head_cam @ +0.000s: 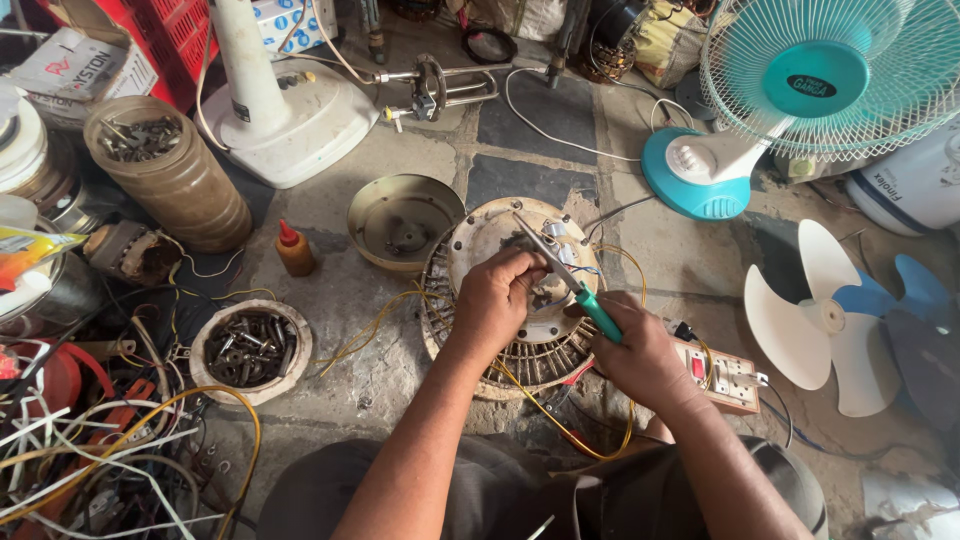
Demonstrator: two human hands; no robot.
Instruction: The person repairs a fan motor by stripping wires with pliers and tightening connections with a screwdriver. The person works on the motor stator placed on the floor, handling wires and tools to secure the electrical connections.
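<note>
A round ceiling-fan motor [500,235] with exposed windings lies on the stone floor in front of me. My left hand [497,300] rests on its top plate, fingers pinched at the wiring near the middle. My right hand [640,360] grips a soldering iron [572,283] with a teal handle, its metal tip pointing up-left over the motor's white wires. Yellow wires [560,420] trail from the motor toward my lap.
Beside the motor sit a round metal cover [403,222], a small orange bottle [294,250] and a bowl of screws [249,348]. A switch-and-socket board [722,376] lies right. A teal table fan [800,90], loose fan blades [850,315], a white fan base [285,110] and tangled wires [100,450] surround me.
</note>
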